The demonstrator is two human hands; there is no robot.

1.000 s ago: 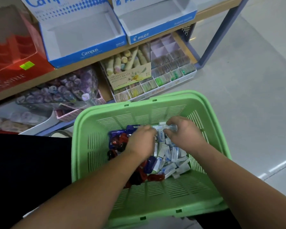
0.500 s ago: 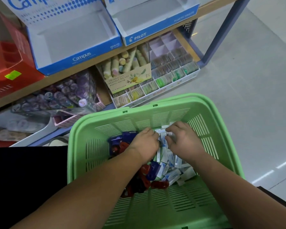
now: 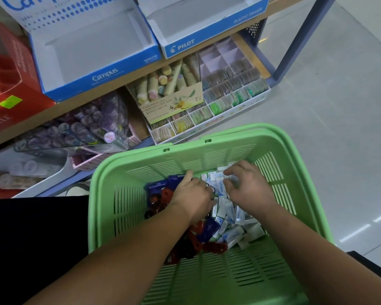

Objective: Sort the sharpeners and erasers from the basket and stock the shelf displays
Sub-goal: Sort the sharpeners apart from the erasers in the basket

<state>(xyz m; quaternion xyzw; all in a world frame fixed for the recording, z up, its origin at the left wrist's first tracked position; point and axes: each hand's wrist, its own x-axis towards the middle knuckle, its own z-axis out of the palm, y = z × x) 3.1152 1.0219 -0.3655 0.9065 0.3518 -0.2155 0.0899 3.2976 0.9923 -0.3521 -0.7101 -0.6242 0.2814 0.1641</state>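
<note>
A green plastic basket (image 3: pixel 141 170) sits low in front of the shelf. Inside it, white-and-blue wrapped erasers (image 3: pixel 232 219) are piled on the right, and red and dark blue sharpeners (image 3: pixel 157 195) lie on the left. Both my hands are down in the basket at the far end of the eraser pile. My left hand (image 3: pixel 191 194) curls its fingers into the erasers, with the fingertips hidden. Beside it, my right hand (image 3: pixel 250 188) pinches erasers between thumb and curled fingers. On the shelf above stand a blue Campus display box (image 3: pixel 92 49) and a blue Pilot display box (image 3: pixel 207 23), both showing bare interiors.
A red display box (image 3: pixel 9 73) stands at the shelf's left. The lower shelf holds a hand cream carton (image 3: pixel 169 93), a compartment tray of small packets (image 3: pixel 233 84) and a clear bin of purple items (image 3: pixel 81 126). Grey floor (image 3: pixel 328 128) lies to the right.
The basket has shifted slightly lower and to the right in view. Both hands stayed in the eraser pile, and the right hand's fingers curled tighter around erasers.
</note>
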